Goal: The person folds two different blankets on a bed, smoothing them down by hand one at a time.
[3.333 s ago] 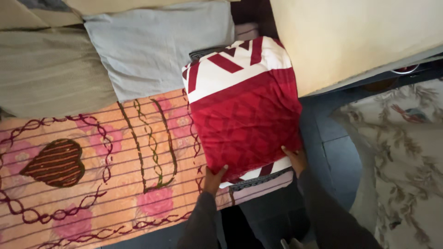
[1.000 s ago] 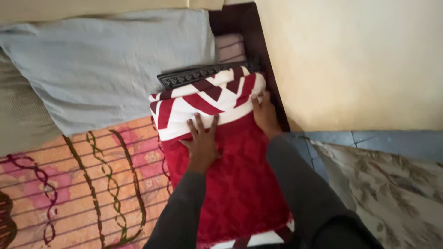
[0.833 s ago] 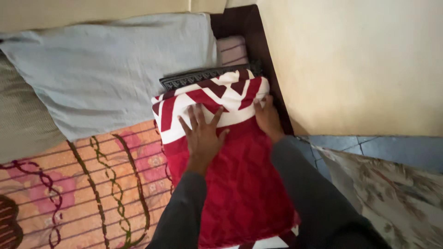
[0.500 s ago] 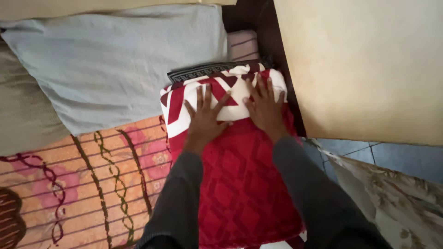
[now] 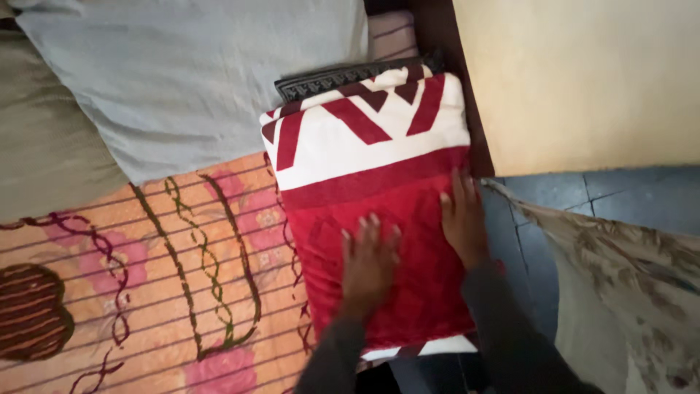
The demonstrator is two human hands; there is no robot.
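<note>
A folded red blanket [image 5: 364, 146] with a white band and red zigzag stripes lies at the bed's right edge, on top of a dark patterned fabric [image 5: 328, 76]. My left hand [image 5: 368, 263] rests flat on its red part, fingers spread and blurred. At the blanket's right edge my right hand [image 5: 461, 215] lies flat with the fingers pointing up. Neither hand holds anything. Dark sleeves cover both forearms.
An orange bedsheet [image 5: 146, 277] with pink flowers and dark chain lines covers the bed at left. A light blue pillow [image 5: 204, 80] lies above it, beside a grey-green cover [image 5: 51, 138]. A cream wall [image 5: 583, 73], blue floor tiles [image 5: 583, 197] and flowered fabric [image 5: 634, 284] are at right.
Both hands slid down from the white zigzag band onto the red part of the blanket. Earlier they gripped its near edge. The view shifted lower.
</note>
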